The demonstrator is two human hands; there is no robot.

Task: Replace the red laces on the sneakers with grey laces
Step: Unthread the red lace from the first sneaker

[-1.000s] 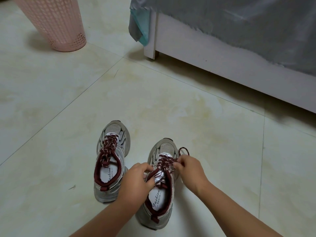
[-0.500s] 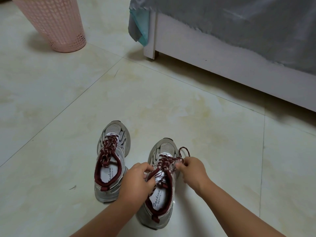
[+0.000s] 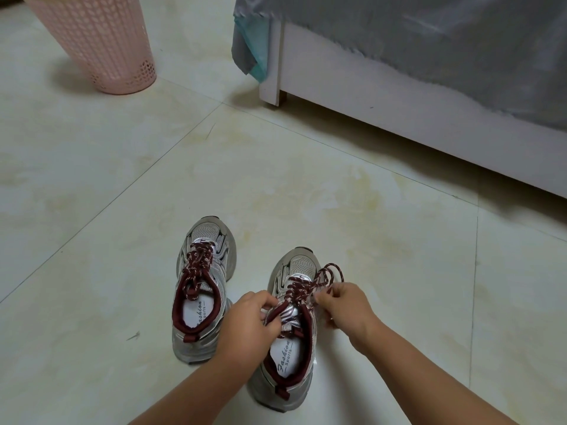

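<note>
nearest, the right sneaker (image 3: 285,348) stands on the floor (image 3: 368,240) between both hands, its red lace (image 3: 310,283) loosened in loops, not yet out. the left hand (image 3: 245,323) grips the tongue with curled fingers; the right hand (image 3: 345,306) pinches the lace. beyond, the left sneaker (image 3: 201,286) is fully laced red. no grey laces in view: early, i judge.

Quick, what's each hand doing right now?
Left hand: fingers curled, pinching the tongue area of the right sneaker.
Right hand: pinching the red lace beside that sneaker.
</note>
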